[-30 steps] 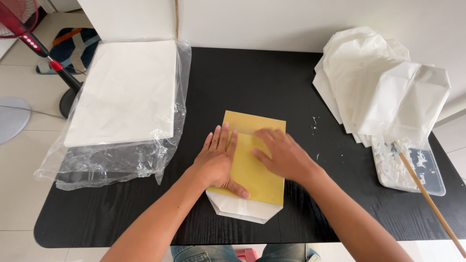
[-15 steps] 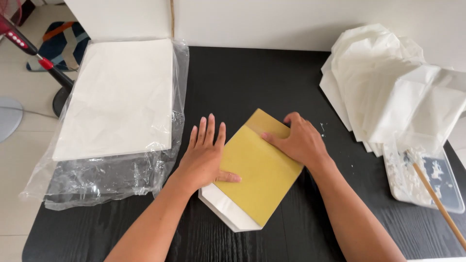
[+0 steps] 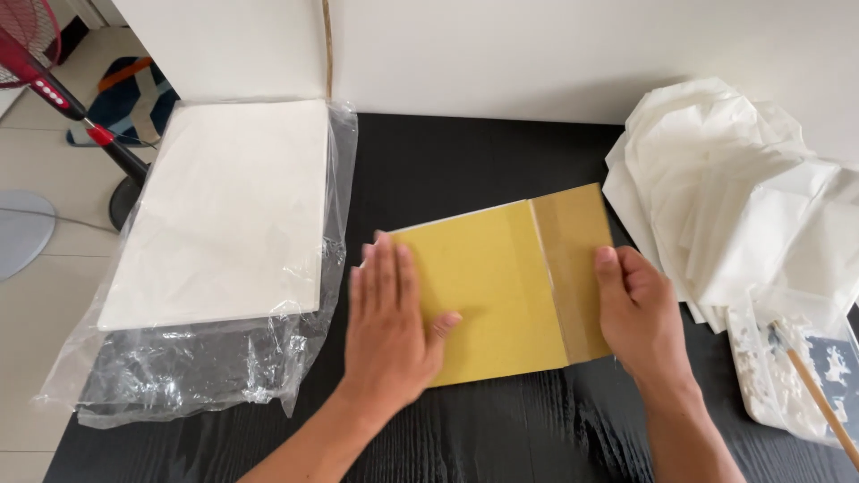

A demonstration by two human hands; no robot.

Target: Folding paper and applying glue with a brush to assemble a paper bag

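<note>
A yellow card sheet (image 3: 497, 291) lies flat near the middle of the black table (image 3: 465, 152), its long side running left to right, with a darker glossy band (image 3: 577, 273) across its right end and a thin white edge showing along its top and left sides. The left hand (image 3: 389, 326) rests palm-down on the sheet's left portion, fingers straight and held together, thumb spread out to the right. The right hand (image 3: 640, 313) lies flat at the sheet's right edge, fingers together and partly on the band; neither hand grips anything. To the left sits a stack of white paper (image 3: 224, 215) inside an open clear plastic wrapper (image 3: 179, 376). To the right lies a loose heap of white folded paper pieces (image 3: 734, 197), and beyond it a shallow tray of white paste (image 3: 778, 385) with a wooden-handled brush (image 3: 819, 398) resting in it. In my judgement the step in hand is pressing the card down on the paper beneath it; it is best done with even palm pressure, smoothing from the centre outward toward the band, one hand anchoring so the layers do not slip.
</note>
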